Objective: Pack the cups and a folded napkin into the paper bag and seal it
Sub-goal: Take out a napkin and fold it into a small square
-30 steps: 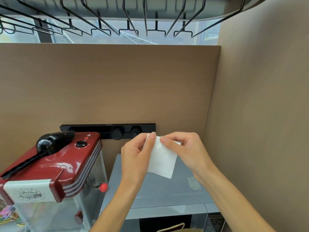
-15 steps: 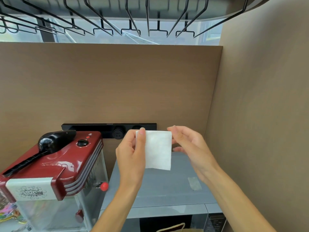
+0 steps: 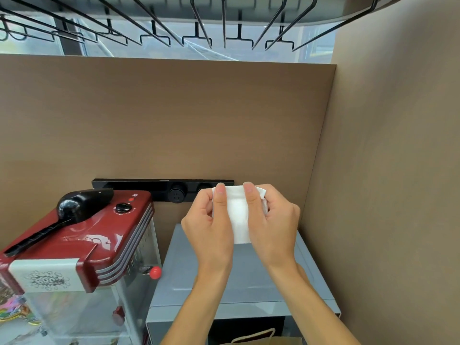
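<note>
Napkin [image 3: 237,215] listed last by size; entries run from largest to smallest.

Wall panels [image 3: 174,120]: brown, wood-grain, forming the back and right side of the nook.

Rack [image 3: 174,26]: black wire, hanging overhead across the top edge, window light behind it.

Popcorn machine [image 3: 82,245]: red top, clear cabinet below, at lower left. Carries a black knob, a white label on the front lip, and a red ball handle on the side facing the microwave.

Microwave [image 3: 239,282]: grey, just right of the popcorn machine, beneath both hands.

Socket strip [image 3: 161,190]: black, fixed to the back panel, one round outlet plainly visible; its right end is hidden behind the hands.

Scoop [image 3: 74,207]: black, lying on the red top, handle pointing toward lower left.

Left hand [image 3: 211,227]: raised above the microwave, thumb pressed on the napkin's left edge, fingers curled behind, closed on it.

Right hand [image 3: 271,220]: beside the left, thumb on the napkin's front, fingers wrapped around its right edge, likewise gripping it.

Bag [image 3: 258,338]: brown paper, only handle and top edge showing at the bottom edge, below the microwave front.

Napkin: white, folded, held upright in the air between both hands, above the microwave and in front of the socket strip.
</note>
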A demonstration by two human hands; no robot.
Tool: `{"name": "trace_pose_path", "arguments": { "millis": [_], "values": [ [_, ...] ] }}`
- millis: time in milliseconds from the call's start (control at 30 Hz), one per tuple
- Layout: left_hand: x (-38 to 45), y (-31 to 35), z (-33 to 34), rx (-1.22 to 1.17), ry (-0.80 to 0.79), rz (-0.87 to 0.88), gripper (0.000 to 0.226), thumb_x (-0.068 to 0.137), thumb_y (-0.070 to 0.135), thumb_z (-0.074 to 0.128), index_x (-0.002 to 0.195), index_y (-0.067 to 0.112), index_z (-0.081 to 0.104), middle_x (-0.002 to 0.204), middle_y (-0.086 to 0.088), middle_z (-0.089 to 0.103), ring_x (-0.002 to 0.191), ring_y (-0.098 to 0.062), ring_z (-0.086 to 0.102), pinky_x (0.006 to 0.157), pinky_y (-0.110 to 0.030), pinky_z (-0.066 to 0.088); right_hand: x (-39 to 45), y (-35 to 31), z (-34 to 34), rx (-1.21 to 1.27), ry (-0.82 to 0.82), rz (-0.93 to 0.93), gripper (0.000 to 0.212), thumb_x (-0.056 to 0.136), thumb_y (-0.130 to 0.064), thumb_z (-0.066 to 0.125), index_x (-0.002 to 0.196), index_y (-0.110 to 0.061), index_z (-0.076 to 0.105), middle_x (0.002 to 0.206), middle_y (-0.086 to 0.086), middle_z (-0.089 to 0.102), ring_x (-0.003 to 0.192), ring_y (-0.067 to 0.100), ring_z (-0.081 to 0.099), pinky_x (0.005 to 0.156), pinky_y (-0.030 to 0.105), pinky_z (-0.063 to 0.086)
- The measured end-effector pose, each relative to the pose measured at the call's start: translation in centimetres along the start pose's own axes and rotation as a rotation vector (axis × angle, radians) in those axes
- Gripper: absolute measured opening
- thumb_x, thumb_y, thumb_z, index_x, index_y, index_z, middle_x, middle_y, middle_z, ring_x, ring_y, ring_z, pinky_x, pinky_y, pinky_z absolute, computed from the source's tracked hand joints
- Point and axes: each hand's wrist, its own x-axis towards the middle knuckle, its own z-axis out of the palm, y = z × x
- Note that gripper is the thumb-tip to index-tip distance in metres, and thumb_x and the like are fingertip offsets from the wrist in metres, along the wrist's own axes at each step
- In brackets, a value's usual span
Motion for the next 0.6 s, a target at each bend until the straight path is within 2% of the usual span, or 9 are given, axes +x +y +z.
{"name": "trace_pose_path", "arguments": {
  "millis": [133,200,267,367,467,533,600],
  "values": [
    [0.2,0.0,-0.3,0.021,-0.009,0.006,0.052,0.101,0.023,0.057,0.053,0.027,0.036,0.046,0.012,0.027,0.046,-0.006,0.023,0.045,-0.013,0.019,0.6,-0.2,-0.6,-0.078,-0.012,-0.052,0.046,0.099,-0.033,0.054,0.063,-0.004,0.052,0.047,0.01,0.033,0.05,0.027,0.029,0.043,0.042,0.029],
    [0.2,0.0,-0.3,0.026,-0.014,0.021,0.051,0.101,0.025,0.057,0.056,0.017,0.035,0.048,0.01,0.023,0.048,-0.008,0.02,0.045,-0.017,0.018,1.0,-0.5,-0.8,-0.088,-0.019,-0.061,0.048,0.1,-0.032,0.052,0.059,-0.012,0.04,0.048,0.001,0.025,0.05,0.024,0.024,0.044,0.04,0.025],
    [0.3,0.4,-0.2,0.03,-0.012,0.047,0.051,0.101,0.024,0.057,0.056,0.026,0.032,0.049,0.01,0.022,0.048,-0.008,0.019,0.046,-0.016,0.017,1.2,-0.8,-0.9,-0.082,-0.006,-0.068,0.047,0.102,-0.03,0.048,0.06,-0.021,0.03,0.051,-0.008,0.022,0.051,0.02,0.022,0.045,0.04,0.023],
    [0.3,0.7,-0.1,0.029,-0.02,0.059,0.048,0.101,0.023,0.057,0.057,0.031,0.04,0.048,0.011,0.022,0.048,-0.007,0.02,0.045,-0.016,0.018,1.2,-0.9,-0.8,-0.028,0.035,-0.013,0.047,0.104,-0.029,0.043,0.061,-0.019,0.026,0.053,-0.008,0.023,0.053,0.011,0.02,0.046,0.038,0.023],
    [0.1,0.6,-0.1,0.004,-0.033,0.014,0.044,0.101,0.028,0.057,0.058,0.026,0.044,0.049,0.01,0.021,0.049,-0.008,0.018,0.045,-0.019,0.017,1.1,-0.7,-0.9,0.058,0.067,0.06,0.049,0.105,-0.034,0.043,0.063,-0.017,0.026,0.055,-0.01,0.022,0.054,0.012,0.02,0.047,0.035,0.021],
    [0.2,0.5,-0.3,-0.005,-0.038,-0.007,0.042,0.1,0.031,0.057,0.059,0.027,0.047,0.049,0.011,0.02,0.048,-0.008,0.017,0.044,-0.019,0.017,1.1,-0.6,-1.2,0.094,0.019,0.075,0.047,0.102,-0.045,0.048,0.065,-0.018,0.037,0.05,-0.011,0.024,0.05,0.01,0.021,0.044,0.028,0.021],
    [0.3,0.3,-0.4,-0.02,-0.035,-0.029,0.038,0.1,0.033,0.058,0.063,0.024,0.054,0.049,0.011,0.021,0.047,-0.008,0.017,0.043,-0.019,0.016,1.1,-0.7,-1.4,0.072,-0.041,0.077,0.038,0.095,-0.054,0.056,0.073,-0.023,0.052,0.043,-0.011,0.03,0.044,0.009,0.024,0.041,0.029,0.023]
  ]
}}
